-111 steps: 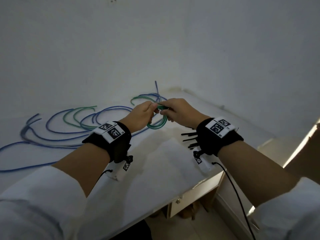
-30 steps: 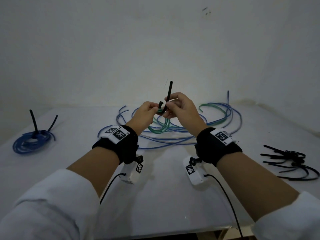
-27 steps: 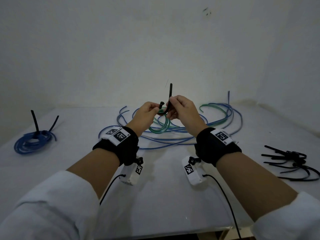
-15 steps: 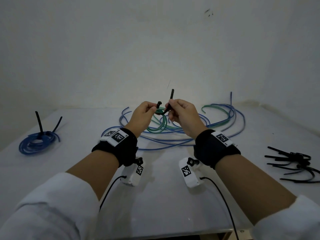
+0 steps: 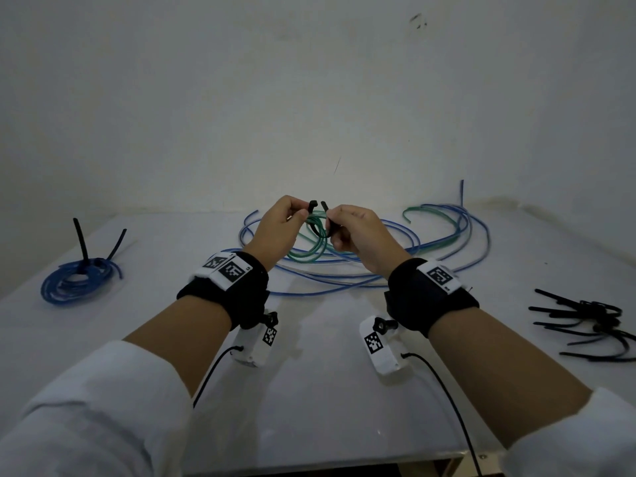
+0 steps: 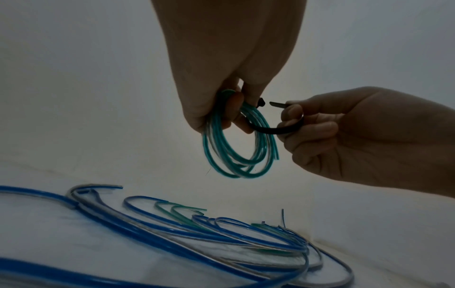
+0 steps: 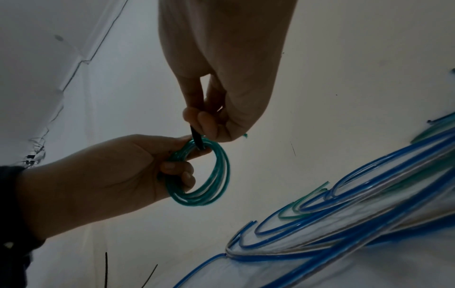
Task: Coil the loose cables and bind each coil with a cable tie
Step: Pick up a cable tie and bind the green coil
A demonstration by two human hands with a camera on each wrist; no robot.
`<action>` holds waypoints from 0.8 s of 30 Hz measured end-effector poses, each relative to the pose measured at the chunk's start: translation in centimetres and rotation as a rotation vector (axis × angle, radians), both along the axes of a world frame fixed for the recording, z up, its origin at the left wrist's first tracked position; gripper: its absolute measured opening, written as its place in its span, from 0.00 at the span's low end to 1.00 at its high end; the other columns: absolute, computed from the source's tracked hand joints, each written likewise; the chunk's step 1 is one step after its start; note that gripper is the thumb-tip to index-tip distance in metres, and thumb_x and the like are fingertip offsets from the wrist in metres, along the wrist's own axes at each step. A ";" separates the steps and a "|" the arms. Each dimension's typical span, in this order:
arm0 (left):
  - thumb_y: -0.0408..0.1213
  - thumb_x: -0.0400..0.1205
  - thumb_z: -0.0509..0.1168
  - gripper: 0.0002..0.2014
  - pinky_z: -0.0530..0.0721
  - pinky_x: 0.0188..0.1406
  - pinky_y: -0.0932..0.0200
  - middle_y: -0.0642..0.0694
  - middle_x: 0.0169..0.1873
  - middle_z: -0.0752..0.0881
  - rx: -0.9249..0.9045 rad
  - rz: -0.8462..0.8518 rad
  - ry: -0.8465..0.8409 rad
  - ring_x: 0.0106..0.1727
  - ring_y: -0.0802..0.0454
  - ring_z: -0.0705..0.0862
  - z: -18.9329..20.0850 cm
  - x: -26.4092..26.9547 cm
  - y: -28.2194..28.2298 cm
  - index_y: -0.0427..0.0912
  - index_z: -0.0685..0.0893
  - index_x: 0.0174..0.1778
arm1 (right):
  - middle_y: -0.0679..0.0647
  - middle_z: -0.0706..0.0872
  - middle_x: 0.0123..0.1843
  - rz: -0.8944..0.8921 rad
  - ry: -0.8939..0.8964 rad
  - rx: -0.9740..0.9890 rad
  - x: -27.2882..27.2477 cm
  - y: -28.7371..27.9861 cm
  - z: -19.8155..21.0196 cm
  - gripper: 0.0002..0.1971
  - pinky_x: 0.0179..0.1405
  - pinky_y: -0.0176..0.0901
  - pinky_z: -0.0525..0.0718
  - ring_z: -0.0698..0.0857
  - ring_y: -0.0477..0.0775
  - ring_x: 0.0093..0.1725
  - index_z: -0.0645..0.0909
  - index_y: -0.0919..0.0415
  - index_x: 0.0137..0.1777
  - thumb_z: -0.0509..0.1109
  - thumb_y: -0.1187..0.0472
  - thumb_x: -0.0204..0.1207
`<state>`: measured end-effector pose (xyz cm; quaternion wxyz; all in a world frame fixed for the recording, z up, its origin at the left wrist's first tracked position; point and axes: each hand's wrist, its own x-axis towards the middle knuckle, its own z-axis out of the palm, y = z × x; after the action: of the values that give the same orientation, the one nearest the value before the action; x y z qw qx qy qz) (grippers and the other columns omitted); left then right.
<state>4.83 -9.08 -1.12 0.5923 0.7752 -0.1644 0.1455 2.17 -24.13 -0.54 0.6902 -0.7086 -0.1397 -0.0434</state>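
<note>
Two hands work above the white table (image 5: 309,390), and we take the scene from the largest item downward. Across the far half of the table lie the loose cables (image 5: 430,256), blue and green, uncoiled and overlapping; they sit directly below the work and, in our judgement, could snag a lowered coil. At the left edge rests a blue coil (image 5: 72,282), already bound, its tie tails standing up. At the right edge lies a pile of spare ties (image 5: 592,325), well apart from the hands.

We hold the green coil (image 6: 236,144) in the air with the left hand (image 5: 275,232). Its fingers are curled round the bundled turns, which keeps the loops from springing apart, and they also pinch the head end of the cable tie (image 6: 268,129). The right hand (image 5: 358,235) is closed in a pinch on the tail of the tie, which passes through the coil and bends up toward the head. The tail tip stands just beside the head but is not yet inserted. We judge the threading step to be next.
</note>
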 end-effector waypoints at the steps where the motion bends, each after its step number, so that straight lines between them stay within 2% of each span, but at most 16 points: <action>1: 0.30 0.84 0.57 0.04 0.72 0.32 0.74 0.54 0.37 0.78 0.002 0.001 -0.004 0.34 0.63 0.73 -0.1 0.0 0.0 0.40 0.76 0.50 | 0.55 0.77 0.28 0.010 -0.001 -0.016 0.0 0.0 -0.1 0.16 0.23 0.35 0.70 0.72 0.47 0.20 0.77 0.63 0.32 0.60 0.64 0.82; 4: 0.30 0.84 0.57 0.04 0.72 0.32 0.76 0.54 0.38 0.78 0.007 0.006 -0.009 0.34 0.64 0.74 -0.2 -0.1 0.0 0.40 0.76 0.50 | 0.52 0.79 0.26 0.039 0.005 -0.044 0.0 0.2 -0.1 0.16 0.23 0.36 0.73 0.73 0.47 0.20 0.78 0.63 0.32 0.60 0.64 0.82; 8: 0.30 0.84 0.57 0.04 0.71 0.34 0.72 0.54 0.38 0.78 0.025 0.007 -0.021 0.34 0.64 0.73 -0.3 0.0 0.0 0.40 0.76 0.50 | 0.54 0.78 0.27 0.053 0.003 -0.067 -0.1 0.3 0.1 0.16 0.23 0.35 0.73 0.73 0.47 0.20 0.78 0.63 0.31 0.60 0.65 0.82; 13: 0.30 0.84 0.58 0.03 0.72 0.30 0.78 0.53 0.38 0.79 0.028 0.009 -0.026 0.35 0.64 0.74 -0.2 -0.2 0.1 0.40 0.76 0.49 | 0.55 0.79 0.29 0.052 0.014 -0.070 -0.2 0.3 0.0 0.16 0.22 0.34 0.74 0.74 0.46 0.19 0.78 0.63 0.32 0.59 0.65 0.82; 16: 0.30 0.84 0.58 0.03 0.72 0.35 0.81 0.51 0.40 0.80 0.071 0.015 -0.062 0.40 0.65 0.76 -0.3 -0.4 0.2 0.39 0.77 0.48 | 0.51 0.79 0.25 0.056 0.014 -0.073 -0.1 0.3 -0.1 0.16 0.22 0.34 0.73 0.73 0.46 0.19 0.78 0.63 0.32 0.59 0.65 0.82; 19: 0.29 0.83 0.58 0.02 0.71 0.39 0.78 0.47 0.42 0.80 0.151 0.017 -0.122 0.41 0.58 0.77 -0.3 -0.6 0.2 0.39 0.75 0.46 | 0.47 0.79 0.21 0.053 0.017 -0.084 -0.1 0.4 -0.1 0.16 0.23 0.34 0.73 0.72 0.45 0.19 0.78 0.63 0.32 0.60 0.64 0.82; 21: 0.30 0.83 0.58 0.02 0.71 0.36 0.75 0.45 0.41 0.81 0.226 0.023 -0.175 0.41 0.52 0.76 -0.3 -0.7 0.3 0.38 0.75 0.46 | 0.46 0.78 0.20 0.042 0.013 -0.089 -0.2 0.4 0.0 0.16 0.23 0.34 0.73 0.72 0.45 0.19 0.77 0.63 0.33 0.60 0.64 0.83; 24: 0.29 0.83 0.58 0.03 0.70 0.35 0.73 0.43 0.42 0.82 0.346 0.005 -0.272 0.38 0.49 0.76 -0.2 -1.0 0.4 0.34 0.76 0.49 | 0.45 0.76 0.18 -0.015 0.000 -0.083 -0.2 0.7 0.0 0.16 0.21 0.32 0.72 0.71 0.44 0.18 0.76 0.63 0.33 0.60 0.62 0.83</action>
<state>3.81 -8.68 -1.30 0.4224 0.8390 -0.2634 0.2195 1.99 -23.47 -0.53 0.6599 -0.7377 -0.1361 -0.0430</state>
